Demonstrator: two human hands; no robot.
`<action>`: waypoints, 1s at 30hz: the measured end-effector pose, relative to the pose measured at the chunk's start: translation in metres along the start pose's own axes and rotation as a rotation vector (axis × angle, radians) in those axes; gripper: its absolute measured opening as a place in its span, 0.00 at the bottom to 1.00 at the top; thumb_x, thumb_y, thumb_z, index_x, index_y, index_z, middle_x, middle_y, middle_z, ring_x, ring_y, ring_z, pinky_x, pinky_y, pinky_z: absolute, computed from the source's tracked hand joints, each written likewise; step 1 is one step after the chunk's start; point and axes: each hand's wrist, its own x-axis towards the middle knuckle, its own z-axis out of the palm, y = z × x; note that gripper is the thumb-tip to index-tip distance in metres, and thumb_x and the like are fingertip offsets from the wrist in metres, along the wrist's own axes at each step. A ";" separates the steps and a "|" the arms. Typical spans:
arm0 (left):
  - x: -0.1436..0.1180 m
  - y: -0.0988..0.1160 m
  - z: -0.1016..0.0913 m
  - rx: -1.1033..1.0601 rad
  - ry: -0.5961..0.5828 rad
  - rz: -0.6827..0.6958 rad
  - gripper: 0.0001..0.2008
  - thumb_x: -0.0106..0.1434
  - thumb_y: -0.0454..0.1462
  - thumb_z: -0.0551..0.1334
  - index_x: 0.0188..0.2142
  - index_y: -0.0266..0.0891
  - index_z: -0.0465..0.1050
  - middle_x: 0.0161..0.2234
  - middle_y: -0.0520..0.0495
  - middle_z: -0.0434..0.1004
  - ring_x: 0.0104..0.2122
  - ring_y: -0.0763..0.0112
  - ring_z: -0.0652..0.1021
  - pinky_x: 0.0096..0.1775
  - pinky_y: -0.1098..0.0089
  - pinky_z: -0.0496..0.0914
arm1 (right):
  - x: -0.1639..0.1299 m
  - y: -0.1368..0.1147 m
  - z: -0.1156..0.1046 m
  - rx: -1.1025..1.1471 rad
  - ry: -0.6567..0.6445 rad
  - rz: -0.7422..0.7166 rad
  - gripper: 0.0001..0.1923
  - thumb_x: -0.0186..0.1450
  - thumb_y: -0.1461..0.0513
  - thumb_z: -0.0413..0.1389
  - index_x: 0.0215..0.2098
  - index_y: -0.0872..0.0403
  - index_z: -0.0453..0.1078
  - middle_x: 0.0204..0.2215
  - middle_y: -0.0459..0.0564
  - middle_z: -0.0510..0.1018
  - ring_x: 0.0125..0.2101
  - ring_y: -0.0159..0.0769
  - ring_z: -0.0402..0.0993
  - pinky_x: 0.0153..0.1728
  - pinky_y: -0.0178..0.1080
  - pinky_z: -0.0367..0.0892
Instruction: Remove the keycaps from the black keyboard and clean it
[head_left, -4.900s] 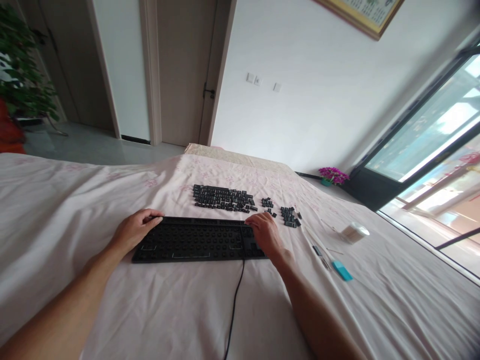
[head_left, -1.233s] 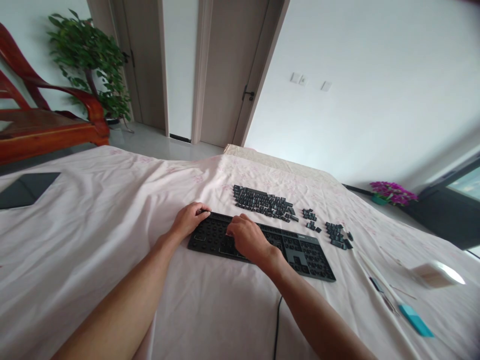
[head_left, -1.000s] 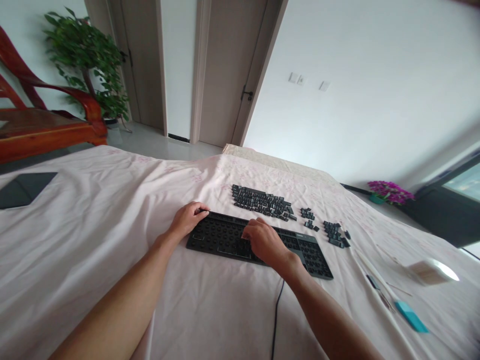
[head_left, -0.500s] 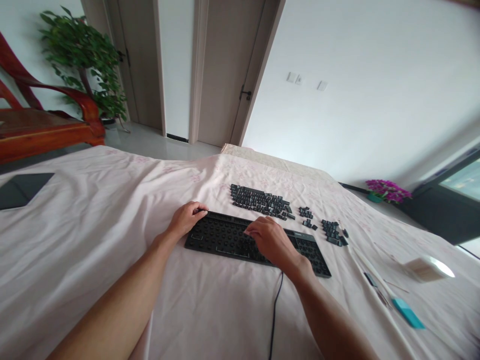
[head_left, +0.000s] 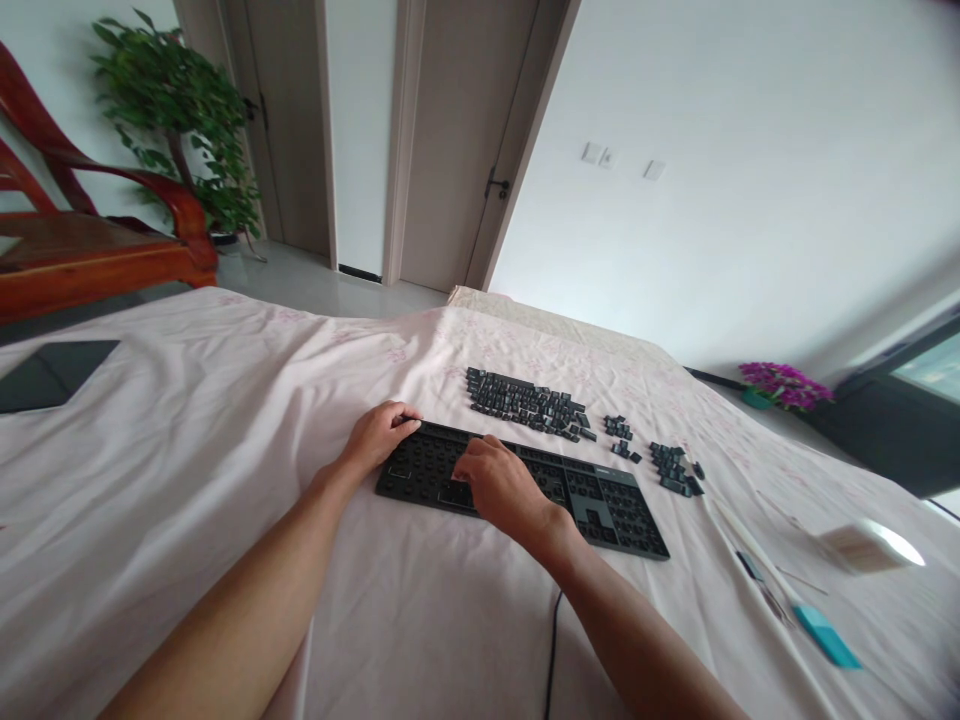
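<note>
A black keyboard [head_left: 622, 515] with its keycaps off lies on the pale bedsheet, its cord running toward me. My left hand [head_left: 382, 437] grips the keyboard's far left corner, thumb on top. Over the left-middle part of the key area, my right hand [head_left: 499, 485] is bent down with its fingers pinched together against the board. Whatever the fingertips hold, if anything, is hidden behind the hand. Beyond the keyboard lies a large group of loose black keycaps [head_left: 529, 403]. Smaller groups of keycaps [head_left: 673, 468] rest farther right.
At the right are a teal-handled brush [head_left: 825, 635], a small dark tool [head_left: 750, 565], a thin stick [head_left: 802, 580] and a whitish round container [head_left: 874, 547]. A dark tablet-like panel [head_left: 56, 375] lies at the far left. A wooden chair [head_left: 105, 250] stands beyond the bed.
My right hand has moved left along the keyboard, uncovering more of its right part. My left hand stays on the corner. The view has shifted slightly.
</note>
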 end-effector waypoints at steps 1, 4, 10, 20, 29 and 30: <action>0.000 0.000 0.000 0.000 0.000 0.003 0.13 0.58 0.43 0.57 0.39 0.43 0.76 0.36 0.51 0.80 0.34 0.67 0.77 0.37 0.71 0.67 | -0.003 0.003 -0.003 -0.001 -0.011 0.011 0.16 0.59 0.74 0.50 0.35 0.53 0.76 0.35 0.51 0.74 0.40 0.37 0.66 0.39 0.34 0.62; 0.000 0.000 0.000 0.003 0.008 0.010 0.13 0.58 0.43 0.58 0.39 0.44 0.77 0.37 0.52 0.79 0.34 0.67 0.77 0.37 0.71 0.67 | -0.014 0.013 -0.008 0.014 -0.018 0.035 0.17 0.58 0.75 0.50 0.34 0.53 0.76 0.35 0.50 0.74 0.40 0.36 0.66 0.40 0.34 0.62; -0.001 0.001 0.000 0.022 0.023 0.016 0.12 0.59 0.43 0.58 0.38 0.44 0.77 0.37 0.52 0.79 0.34 0.68 0.76 0.37 0.71 0.67 | -0.040 0.034 -0.012 0.005 0.001 0.098 0.18 0.58 0.75 0.49 0.33 0.52 0.76 0.34 0.50 0.75 0.40 0.36 0.67 0.40 0.33 0.62; -0.001 0.000 0.001 0.028 0.025 0.015 0.11 0.59 0.42 0.58 0.38 0.44 0.77 0.37 0.52 0.80 0.34 0.68 0.77 0.37 0.71 0.67 | -0.061 0.056 -0.024 0.184 0.110 0.328 0.09 0.63 0.60 0.55 0.41 0.52 0.74 0.34 0.48 0.79 0.38 0.37 0.74 0.38 0.36 0.63; -0.001 0.000 0.001 0.020 0.016 0.019 0.12 0.59 0.43 0.58 0.38 0.44 0.76 0.36 0.52 0.80 0.34 0.68 0.77 0.36 0.71 0.68 | -0.037 0.010 -0.001 0.312 0.172 0.022 0.08 0.66 0.67 0.53 0.34 0.52 0.74 0.34 0.48 0.77 0.39 0.34 0.71 0.41 0.34 0.63; -0.001 0.000 0.001 0.017 0.015 0.021 0.12 0.59 0.43 0.58 0.38 0.44 0.76 0.37 0.52 0.80 0.34 0.68 0.77 0.37 0.71 0.68 | -0.034 0.006 0.002 0.279 0.154 0.003 0.10 0.65 0.69 0.52 0.34 0.52 0.75 0.34 0.48 0.77 0.39 0.34 0.70 0.41 0.34 0.63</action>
